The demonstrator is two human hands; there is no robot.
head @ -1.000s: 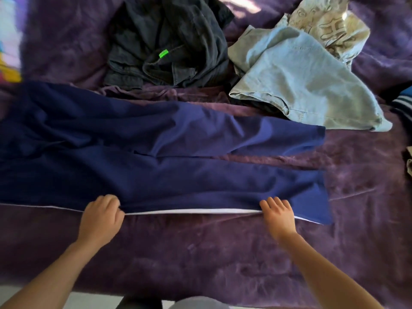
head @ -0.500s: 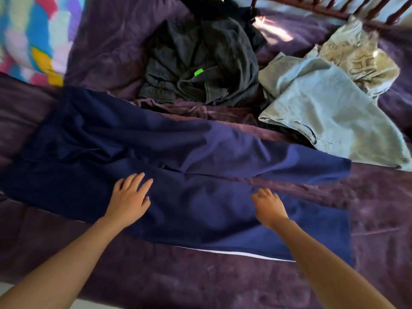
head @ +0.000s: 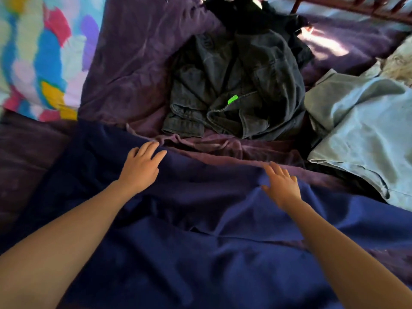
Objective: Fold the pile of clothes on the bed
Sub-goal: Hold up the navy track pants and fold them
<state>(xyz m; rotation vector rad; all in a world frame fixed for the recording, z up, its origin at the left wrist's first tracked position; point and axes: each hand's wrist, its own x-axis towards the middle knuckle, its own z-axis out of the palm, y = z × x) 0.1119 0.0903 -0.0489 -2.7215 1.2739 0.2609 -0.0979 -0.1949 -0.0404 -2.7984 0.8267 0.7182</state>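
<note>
Navy blue trousers lie spread across the purple bedspread, filling the lower part of the view. My left hand rests flat on their far edge with fingers straight. My right hand lies flat on the same far edge further right, fingers spread. Beyond them sits a crumpled dark grey garment with a green tag. A light blue garment lies to the right.
A multicoloured pillow sits at the far left. A pale printed cloth peeks in at the right edge. A dark red bed rail runs along the top right. Black clothing lies behind the grey garment.
Both hands let go of the trousers' near edge and slid flat across the fabric to its far edge. The view moved closer and further over the bed.
</note>
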